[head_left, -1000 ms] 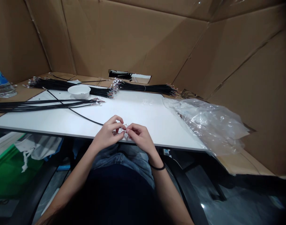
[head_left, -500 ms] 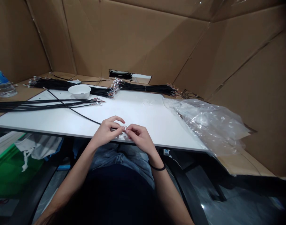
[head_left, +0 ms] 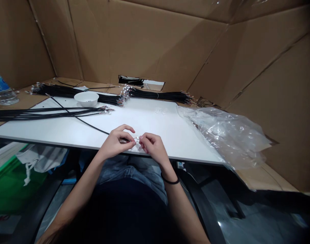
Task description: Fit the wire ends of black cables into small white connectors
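A low workspace is walled on the far side and the right by large sheets of creased brown corrugated cardboard (head_left: pixel 134 40). Across the middle lies the worktop, a flat white rectangular board (head_left: pixel 155 118) resting on more brown cardboard. At the right end, a crumpled clear plastic bag (head_left: pixel 221 135) spreads over the board's edge. Along the far edge lie two long bundles of thin black cables (head_left: pixel 68 95), their ends bristling with tiny pale connectors, and a third bundle (head_left: pixel 43 113) stretches across the left part of the board. A round white bowl (head_left: pixel 86 99) sits near the far left bundle, partly on the board. A clear plastic water bottle (head_left: pixel 1 89) lies at the far left.

Near the person's denim-covered lap (head_left: pixel 129 169), both bare hands meet above the near edge of the board. One single black cable (head_left: pixel 86 121) runs from the left bundle area toward them, ending at a small white connector (head_left: pixel 136 140) held between the hands. The left hand (head_left: pixel 115 142) has a clenched grip around the cable's end, and the right hand (head_left: pixel 153 147) pinches the connector in its fingertips. The connector's fine detail is too small to tell.
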The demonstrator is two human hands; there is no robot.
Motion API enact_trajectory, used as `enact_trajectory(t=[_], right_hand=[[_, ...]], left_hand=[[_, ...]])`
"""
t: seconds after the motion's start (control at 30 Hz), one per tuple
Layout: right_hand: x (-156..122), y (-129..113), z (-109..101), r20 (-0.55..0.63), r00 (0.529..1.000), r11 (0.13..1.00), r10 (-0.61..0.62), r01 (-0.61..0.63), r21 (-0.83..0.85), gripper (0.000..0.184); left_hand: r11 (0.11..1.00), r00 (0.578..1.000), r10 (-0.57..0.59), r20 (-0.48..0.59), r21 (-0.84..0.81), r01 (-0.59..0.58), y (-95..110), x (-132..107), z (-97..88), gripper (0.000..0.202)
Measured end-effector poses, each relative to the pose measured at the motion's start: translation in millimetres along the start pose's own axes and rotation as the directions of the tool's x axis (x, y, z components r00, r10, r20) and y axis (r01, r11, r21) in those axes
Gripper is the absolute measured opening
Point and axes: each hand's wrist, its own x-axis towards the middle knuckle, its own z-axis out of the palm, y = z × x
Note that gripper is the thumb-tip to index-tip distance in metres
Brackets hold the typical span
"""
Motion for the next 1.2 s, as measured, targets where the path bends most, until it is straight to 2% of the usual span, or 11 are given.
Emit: enact_trajectory(t=[0.07,0.17,0.43,0.63,0.83,1.0,1.2], right_hand=[[3.8,1.0,-0.2,0.011,0.999,1.0,0.03,-0.03,0.004,0.042],[7.4,-0.1,-0.9,0.101,0.993,0.998,0.054,-0.055,0.012,0.047],[7.4,-3.1,-5.4,0.305,0.952,0.992,-0.028,-0.012,0.126,0.044],[8.3,-4.3,-6.8,0.337,0.938,0.994,-0.086,0.055,0.099,0.041],[8.9,-0.8,-6.4,0.371,0.926,0.988,-0.071,0.013,0.157,0.04],[8.3,0.0,-7.0,0.378,0.923,0.99,-0.076,0.025,0.137,0.042],[7.5,-3.4,-8.4,0.367,0.928,0.994,-0.061,0.021,0.111,0.044]], left_hand=[[1.0,1.0,-0.007,-0.005,-0.009,0.007,0.5,0.0,-0.1,0.009],[1.0,1.0,-0.017,-0.015,-0.023,0.017,0.7,0.2,0.2,0.01],[0.998,0.998,-0.042,-0.042,-0.05,0.04,-0.6,2.3,0.8,0.012],[0.997,0.999,-0.034,-0.011,-0.073,0.033,-0.8,4.4,-1.6,0.015],[0.999,0.999,0.008,-0.048,-0.042,-0.01,1.5,-0.5,0.3,0.012],[0.993,0.99,0.114,-0.085,0.052,-0.11,0.6,-3.4,3.4,0.013],[0.942,0.948,0.298,-0.113,0.194,-0.273,-0.2,-5.3,7.1,0.014]])
